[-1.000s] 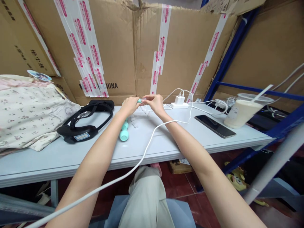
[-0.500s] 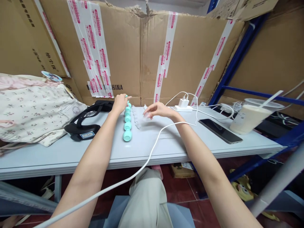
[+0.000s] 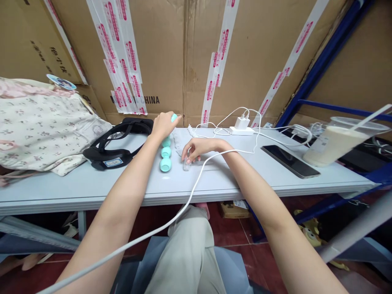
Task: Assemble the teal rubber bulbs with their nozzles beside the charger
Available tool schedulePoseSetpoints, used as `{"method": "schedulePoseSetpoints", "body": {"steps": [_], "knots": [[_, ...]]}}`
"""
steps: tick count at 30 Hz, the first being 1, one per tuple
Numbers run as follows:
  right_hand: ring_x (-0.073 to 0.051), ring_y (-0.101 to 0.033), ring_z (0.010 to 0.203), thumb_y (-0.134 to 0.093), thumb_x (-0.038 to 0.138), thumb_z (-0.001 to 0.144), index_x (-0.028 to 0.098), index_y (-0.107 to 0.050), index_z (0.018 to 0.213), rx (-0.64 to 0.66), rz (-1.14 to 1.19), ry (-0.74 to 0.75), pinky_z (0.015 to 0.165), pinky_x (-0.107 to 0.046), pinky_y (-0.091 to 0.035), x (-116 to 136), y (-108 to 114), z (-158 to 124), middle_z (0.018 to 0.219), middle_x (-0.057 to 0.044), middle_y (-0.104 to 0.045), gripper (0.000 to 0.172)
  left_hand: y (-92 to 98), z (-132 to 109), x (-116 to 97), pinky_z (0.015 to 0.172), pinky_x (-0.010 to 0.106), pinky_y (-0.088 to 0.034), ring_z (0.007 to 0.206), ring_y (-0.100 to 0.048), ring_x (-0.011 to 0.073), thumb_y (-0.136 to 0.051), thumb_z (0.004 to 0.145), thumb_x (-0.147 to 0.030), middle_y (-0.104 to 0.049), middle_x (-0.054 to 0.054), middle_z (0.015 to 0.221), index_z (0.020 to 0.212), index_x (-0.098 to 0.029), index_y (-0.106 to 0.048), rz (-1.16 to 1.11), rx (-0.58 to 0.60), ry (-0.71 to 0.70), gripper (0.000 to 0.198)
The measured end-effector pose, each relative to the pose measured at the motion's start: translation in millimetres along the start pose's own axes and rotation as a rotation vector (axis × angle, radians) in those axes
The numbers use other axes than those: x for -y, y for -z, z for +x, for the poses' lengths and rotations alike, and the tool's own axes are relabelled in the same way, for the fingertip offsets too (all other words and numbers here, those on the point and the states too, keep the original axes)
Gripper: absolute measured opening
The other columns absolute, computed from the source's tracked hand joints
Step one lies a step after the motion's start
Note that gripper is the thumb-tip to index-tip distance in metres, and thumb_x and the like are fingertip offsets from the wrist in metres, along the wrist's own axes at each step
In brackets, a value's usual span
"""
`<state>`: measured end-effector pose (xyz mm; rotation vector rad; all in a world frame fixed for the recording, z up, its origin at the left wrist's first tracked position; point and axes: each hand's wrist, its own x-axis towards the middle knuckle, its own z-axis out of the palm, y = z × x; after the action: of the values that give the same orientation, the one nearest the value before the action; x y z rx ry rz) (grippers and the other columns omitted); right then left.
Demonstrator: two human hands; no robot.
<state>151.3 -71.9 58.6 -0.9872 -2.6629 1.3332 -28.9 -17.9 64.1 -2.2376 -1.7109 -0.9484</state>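
White cable point(image 3: 194, 188) drapes over the right wrist, and a snag there could jerk the arm, I'd judge. Right hand point(image 3: 200, 148) curls down, fingertips pinching a small clear piece point(image 3: 186, 164) on the table point(image 3: 92, 188); just beyond, left hand point(image 3: 163, 124) grips the far end of the teal bead string point(image 3: 165, 164).

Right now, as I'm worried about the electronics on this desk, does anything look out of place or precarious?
A white cable lies across the right forearm and hangs off the table's front edge over the lap, easy to snag. The milky drink cup stands near the phone and loose charger leads; nothing spilled.
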Motion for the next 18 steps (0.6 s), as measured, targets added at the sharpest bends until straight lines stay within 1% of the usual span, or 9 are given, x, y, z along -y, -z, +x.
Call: {"method": "schedulePoseSetpoints", "body": {"steps": [3,6,7,9,11,12,15,18], "knots": [[-0.008,-0.054,0.062,-0.078,0.041,0.059,0.016,-0.065,0.094,-0.02,0.044,-0.026,0.058,-0.023,-0.042,0,0,0,0.084,-0.001,-0.066,0.045,-1.4,0,-1,0.083,0.036,-0.041,0.094,-0.06,0.0291,-0.031,0.088,-0.061,-0.066,0.014,0.09,0.091,-0.017,-0.062,0.006,-0.01,-0.008,0.054],[-0.007,-0.045,0.057,-0.078,0.041,0.06,0.017,-0.056,0.082,-0.071,-0.04,0.004,0.055,-0.023,-0.035,6,0,-4,0.07,0.004,-0.056,0.04,-4.8,1,4,0.084,0.036,-0.04,0.097,-0.059,0.0293,-0.033,0.088,-0.061,-0.066,0.014,0.09,0.091,-0.017,-0.062,-0.007,-0.014,-0.001,0.053],[-0.006,-0.041,0.056,-0.078,0.041,0.059,0.017,-0.053,0.079,-0.065,-0.091,0.01,0.055,-0.023,-0.032,9,-1,-6,0.067,0.006,-0.051,0.04,-5.9,1,6,0.084,0.036,-0.04,0.097,-0.059,0.0293,-0.034,0.087,-0.061,-0.066,0.014,0.089,0.09,-0.017,-0.062,-0.013,-0.015,0.003,0.053],[-0.007,-0.037,0.057,-0.08,0.041,0.057,0.018,-0.048,0.077,-0.008,-0.198,0.0,0.055,-0.023,-0.029,17,-4,-8,0.064,0.008,-0.044,0.044,-8.0,2,9,0.084,0.036,-0.04,0.097,-0.059,0.0297,-0.036,0.087,-0.061,-0.066,0.014,0.088,0.089,-0.017,-0.062,-0.026,-0.017,0.009,0.051],[-0.007,-0.036,0.059,-0.082,0.039,0.055,0.019,-0.046,0.077,0.038,-0.301,-0.024,0.057,-0.023,-0.028,24,-10,-8,0.065,0.008,-0.042,0.048,-9.2,2,11,0.084,0.037,-0.041,0.096,-0.06,0.0307,-0.037,0.086,-0.06,-0.065,0.014,0.087,0.087,-0.017,-0.062,-0.034,-0.018,0.011,0.05],[-0.008,-0.036,0.06,-0.082,0.038,0.055,0.019,-0.045,0.077,0.035,-0.345,-0.032,0.057,-0.023,-0.028,27,-14,-7,0.066,0.008,-0.042,0.048,-9.4,2,11,0.084,0.038,-0.041,0.096,-0.06,0.0311,-0.038,0.086,-0.06,-0.065,0.014,0.087,0.086,-0.016,-0.062,-0.038,-0.017,0.009,0.049],[-0.009,-0.037,0.061,-0.078,0.031,0.061,0.019,-0.044,0.075,-0.016,-0.424,-0.032,0.058,-0.023,-0.027,30,-21,-2,0.068,0.007,-0.042,0.039,-8.9,2,7,0.085,0.038,-0.04,0.097,-0.059,0.0314,-0.041,0.086,-0.057,-0.065,0.014,0.087,0.083,-0.017,-0.061,-0.071,-0.016,-0.007,0.045],[-0.009,-0.036,0.062,-0.072,0.024,0.067,0.019,-0.044,0.073,-0.015,-0.399,0.024,0.057,-0.023,-0.028,28,-22,1,0.068,0.006,-0.041,0.028,-8.5,2,3,0.087,0.037,-0.04,0.099,-0.059,0.0301,-0.044,0.085,-0.055,-0.065,0.013,0.085,0.08,-0.017,-0.061,-0.127,-0.019,-0.025,0.042]]}}
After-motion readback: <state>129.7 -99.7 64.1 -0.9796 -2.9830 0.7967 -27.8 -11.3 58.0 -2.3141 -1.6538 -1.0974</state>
